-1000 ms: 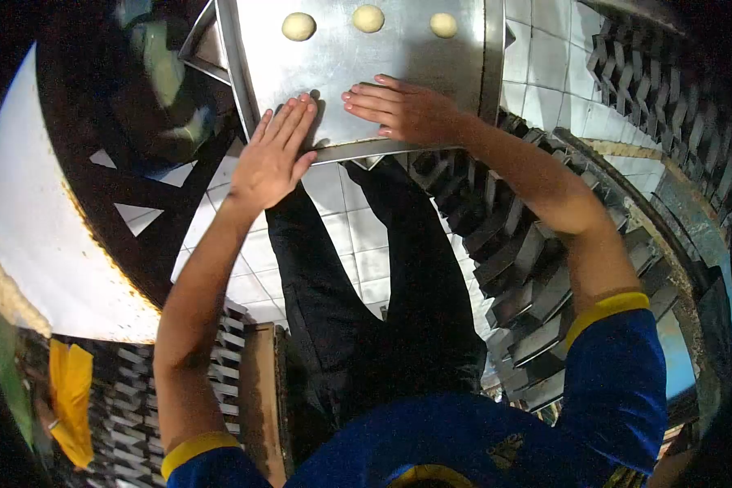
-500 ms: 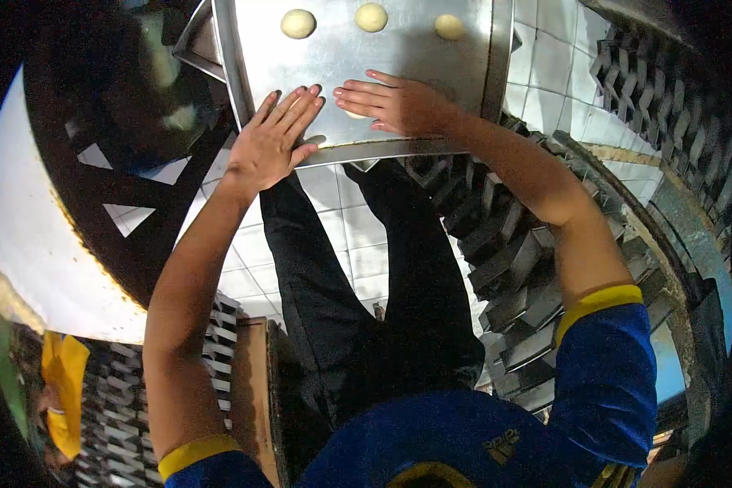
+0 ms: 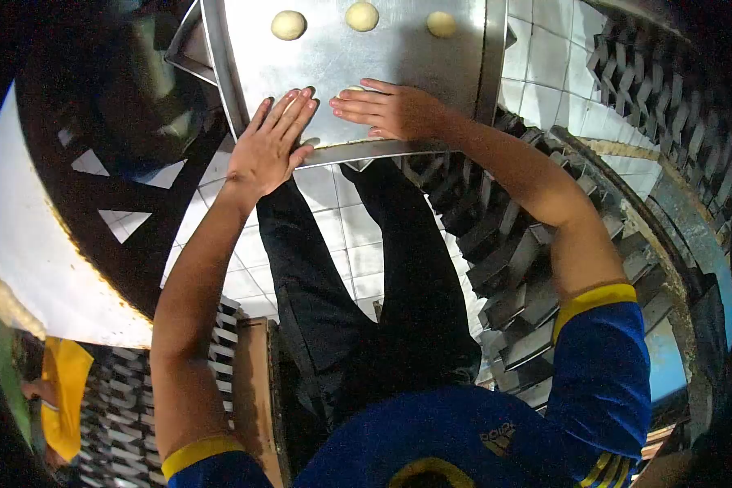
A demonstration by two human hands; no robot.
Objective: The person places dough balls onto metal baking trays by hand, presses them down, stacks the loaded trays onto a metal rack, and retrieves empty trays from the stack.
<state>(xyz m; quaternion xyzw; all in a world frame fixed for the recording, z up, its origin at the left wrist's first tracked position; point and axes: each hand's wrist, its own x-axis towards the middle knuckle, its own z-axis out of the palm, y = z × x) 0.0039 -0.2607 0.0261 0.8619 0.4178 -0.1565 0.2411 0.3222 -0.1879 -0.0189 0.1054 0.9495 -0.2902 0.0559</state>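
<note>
A metal baking tray (image 3: 333,61) is at the top of the view, its near rim just above my legs. Three round, pale dough balls (image 3: 362,16) sit in a row across its far part. My left hand (image 3: 270,150) lies flat over the tray's near left part, fingers stretched out; a bit of pale dough seems to show between them. Over another dough ball (image 3: 350,91) rests my right hand (image 3: 392,112), palm down and fingers extended, so most of that ball is hidden. Neither hand is closed around anything.
Stacks of dark metal pans (image 3: 512,252) stand close on my right, with more at the upper right. A large dark round machine (image 3: 150,89) with a white curved surface (image 3: 53,244) is on the left. At lower left, another person in yellow (image 3: 65,390) is partly visible.
My right hand has shifted slightly back and down, uncovering the upper edge of the dough ball beneath it. My left hand stays nearly in place. The whole view has drifted a little left.
</note>
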